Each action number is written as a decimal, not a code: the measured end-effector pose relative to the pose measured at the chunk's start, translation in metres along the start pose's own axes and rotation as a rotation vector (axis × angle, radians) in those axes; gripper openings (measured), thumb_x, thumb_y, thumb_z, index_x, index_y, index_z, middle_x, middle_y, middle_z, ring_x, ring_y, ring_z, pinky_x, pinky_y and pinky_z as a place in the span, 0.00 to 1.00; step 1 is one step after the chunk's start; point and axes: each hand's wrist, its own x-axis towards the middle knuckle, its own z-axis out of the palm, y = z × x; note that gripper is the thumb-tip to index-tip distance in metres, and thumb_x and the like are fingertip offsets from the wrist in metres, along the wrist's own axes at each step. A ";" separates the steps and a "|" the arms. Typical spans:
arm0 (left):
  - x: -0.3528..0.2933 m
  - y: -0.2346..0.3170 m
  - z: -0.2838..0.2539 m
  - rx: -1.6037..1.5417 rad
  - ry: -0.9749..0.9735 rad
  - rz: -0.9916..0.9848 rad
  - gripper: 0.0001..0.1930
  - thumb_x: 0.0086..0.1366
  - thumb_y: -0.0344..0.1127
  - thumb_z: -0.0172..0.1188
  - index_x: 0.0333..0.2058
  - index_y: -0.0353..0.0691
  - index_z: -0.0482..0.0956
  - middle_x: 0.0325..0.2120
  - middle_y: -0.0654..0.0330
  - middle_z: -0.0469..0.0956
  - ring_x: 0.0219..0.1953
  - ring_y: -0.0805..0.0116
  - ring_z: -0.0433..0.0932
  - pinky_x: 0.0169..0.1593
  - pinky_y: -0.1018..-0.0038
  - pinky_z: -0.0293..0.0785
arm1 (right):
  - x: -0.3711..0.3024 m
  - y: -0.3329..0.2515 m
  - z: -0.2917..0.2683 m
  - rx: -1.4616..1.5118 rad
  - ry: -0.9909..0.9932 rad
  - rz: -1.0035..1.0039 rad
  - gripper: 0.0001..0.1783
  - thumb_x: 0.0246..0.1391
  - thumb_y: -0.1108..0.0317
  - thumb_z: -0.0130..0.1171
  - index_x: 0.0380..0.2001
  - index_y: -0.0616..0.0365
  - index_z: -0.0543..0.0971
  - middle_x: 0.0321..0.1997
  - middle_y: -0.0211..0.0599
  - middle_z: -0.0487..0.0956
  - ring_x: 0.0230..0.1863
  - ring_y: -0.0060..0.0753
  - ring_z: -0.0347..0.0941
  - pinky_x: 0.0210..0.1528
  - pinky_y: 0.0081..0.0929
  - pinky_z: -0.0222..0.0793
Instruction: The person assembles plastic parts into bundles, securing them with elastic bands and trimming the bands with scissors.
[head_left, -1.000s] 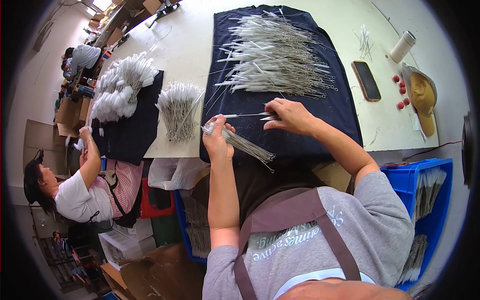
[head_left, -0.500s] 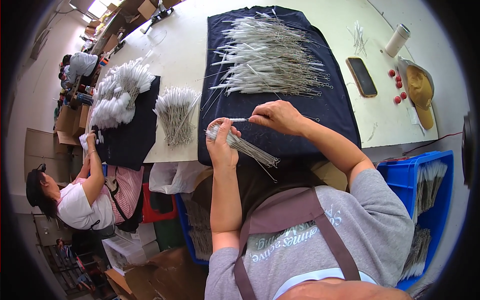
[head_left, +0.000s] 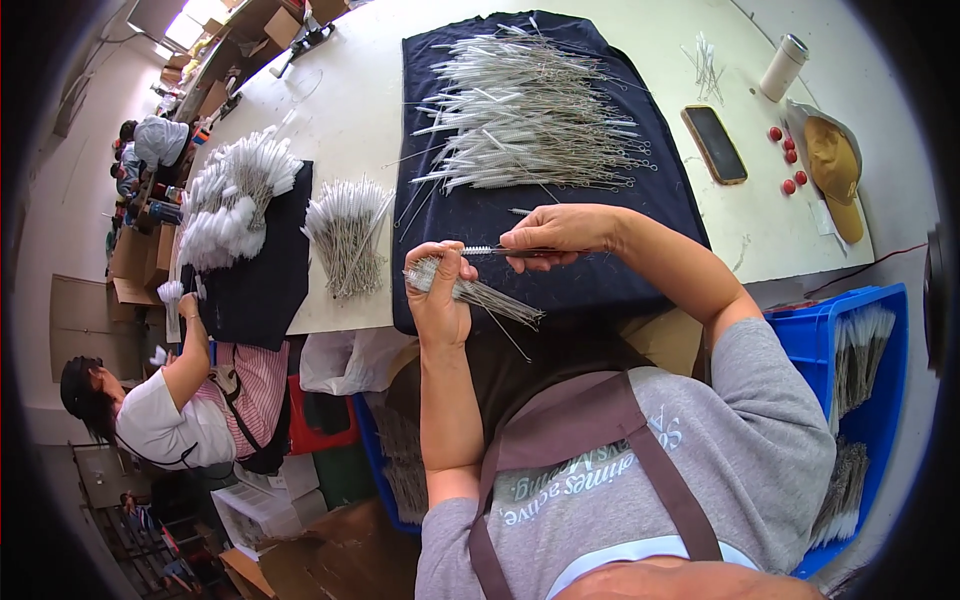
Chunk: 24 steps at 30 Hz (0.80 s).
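My left hand [head_left: 440, 290] is closed around a bundle of thin wire brushes [head_left: 490, 300] with white bristles, their wire stems pointing to the lower right. One brush with white bristles [head_left: 478, 250] stretches level between my two hands. My right hand [head_left: 555, 238] pinches its stem end, and a dark thin strip shows under those fingers; I cannot make out what it is. Both hands are over the near part of a dark cloth [head_left: 600, 285]. Beyond them on the cloth lies a wide pile of similar brushes [head_left: 530, 110].
On the table [head_left: 350, 120], a smaller brush pile [head_left: 347, 235] and a white-tufted heap [head_left: 235, 200] lie left. A phone [head_left: 715, 145], bottle [head_left: 784, 68], red balls [head_left: 788, 187] and cap [head_left: 832, 165] are right. Blue bins [head_left: 815, 320] hold brushes. A co-worker [head_left: 180, 410] stands left.
My right hand has turned and its fingers now lie along the stem, with a dark strip showing beneath. My left hand still grips the bundle. The co-worker's hand has moved lower with white-tufted pieces.
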 end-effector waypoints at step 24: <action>0.005 -0.004 -0.005 -0.064 0.169 -0.124 0.05 0.59 0.29 0.58 0.34 0.40 0.72 0.32 0.59 0.74 0.25 0.74 0.71 0.29 0.75 0.71 | 0.006 0.015 -0.013 0.030 0.230 -0.058 0.25 0.56 0.41 0.45 0.26 0.52 0.76 0.20 0.19 0.67 0.21 0.12 0.59 0.20 0.14 0.53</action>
